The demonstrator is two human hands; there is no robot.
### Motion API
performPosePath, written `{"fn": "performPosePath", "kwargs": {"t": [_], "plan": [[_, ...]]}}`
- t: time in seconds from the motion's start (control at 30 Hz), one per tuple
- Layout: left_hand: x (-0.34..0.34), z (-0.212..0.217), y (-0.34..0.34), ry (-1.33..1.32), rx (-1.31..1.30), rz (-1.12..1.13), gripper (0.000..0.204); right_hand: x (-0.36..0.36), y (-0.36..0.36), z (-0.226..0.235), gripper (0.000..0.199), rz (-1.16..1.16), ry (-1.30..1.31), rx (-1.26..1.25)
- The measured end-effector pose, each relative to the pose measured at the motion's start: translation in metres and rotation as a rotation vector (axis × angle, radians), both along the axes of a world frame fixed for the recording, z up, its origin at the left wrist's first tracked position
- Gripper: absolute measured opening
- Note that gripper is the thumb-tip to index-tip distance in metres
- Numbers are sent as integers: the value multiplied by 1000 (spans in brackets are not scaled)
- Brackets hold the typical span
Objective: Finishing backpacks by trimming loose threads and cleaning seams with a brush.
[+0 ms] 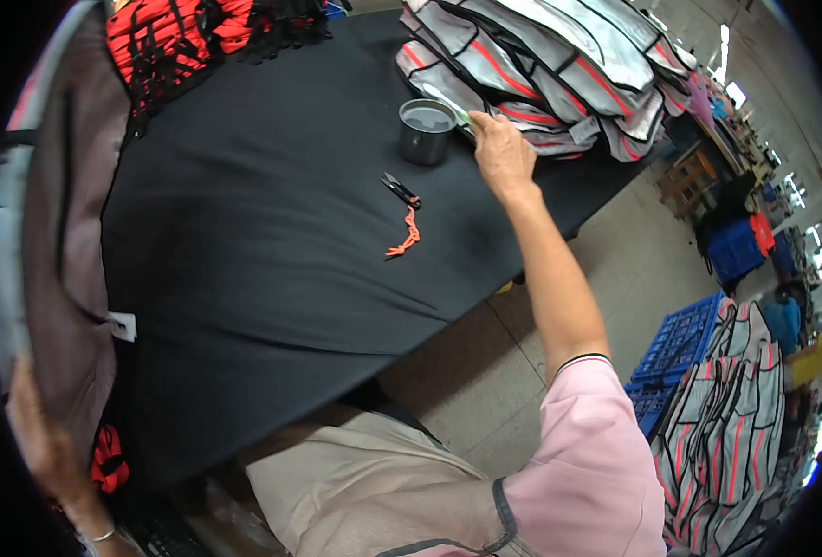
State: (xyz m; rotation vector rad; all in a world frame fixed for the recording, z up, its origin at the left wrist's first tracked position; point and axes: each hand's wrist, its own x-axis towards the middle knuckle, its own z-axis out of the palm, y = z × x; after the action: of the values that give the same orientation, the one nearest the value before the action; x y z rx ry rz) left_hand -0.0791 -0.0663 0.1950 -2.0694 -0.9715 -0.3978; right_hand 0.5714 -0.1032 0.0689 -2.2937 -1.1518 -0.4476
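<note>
My right hand (505,153) reaches to the far side of the table, fingers closed on a slim white and green stick-like tool (450,102); its exact kind I cannot make out. The tool slants beside the rim of a dark grey cup (424,139), which has something pale inside. Nearer to me lie black-handled thread snips (400,190) with a knotted orange cord (407,234) tied on. At the left rim my left hand (44,446) is against the lower edge of a brownish-grey fabric piece (72,204) with a white label; its fingers are stretched by the lens and blurred.
A black cloth (244,232) covers the table. Grey bags with red stripes and black trim (550,74) are heaped at the far right, and red-and-black strapping (179,37) at the far left. On the floor to the right stand blue crates (675,343) beside more striped bags (726,427).
</note>
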Motion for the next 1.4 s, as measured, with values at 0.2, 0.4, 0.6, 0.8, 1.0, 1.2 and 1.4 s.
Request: {"fn": "performPosePath", "kwargs": {"t": [0.2, 0.4, 0.6, 0.8, 1.0, 1.2, 1.4], "plan": [[109, -138, -52, 13, -541, -29, 46, 35, 45, -5, 24, 77, -262, -228], [104, -149, -91, -237, -1010, -366, 28, 27, 69, 1, 22, 72, -354, -502], [50, -102, -70, -387, -566, 14, 79, 25, 48, 16, 23, 55, -316, -371], [28, -132, -70, -196, -980, 185, 70, 24, 42, -26, 25, -3, -174, -391], [48, -145, -82, -290, -913, 272, 31, 27, 15, -38, 25, -8, -162, -258], [60, -141, -103, -310, -959, 329, 29, 34, 11, -55, 28, 17, -111, -184], [47, -145, -108, -221, -935, 82, 48, 21, 12, -50, 27, 219, -18, 130]]}}
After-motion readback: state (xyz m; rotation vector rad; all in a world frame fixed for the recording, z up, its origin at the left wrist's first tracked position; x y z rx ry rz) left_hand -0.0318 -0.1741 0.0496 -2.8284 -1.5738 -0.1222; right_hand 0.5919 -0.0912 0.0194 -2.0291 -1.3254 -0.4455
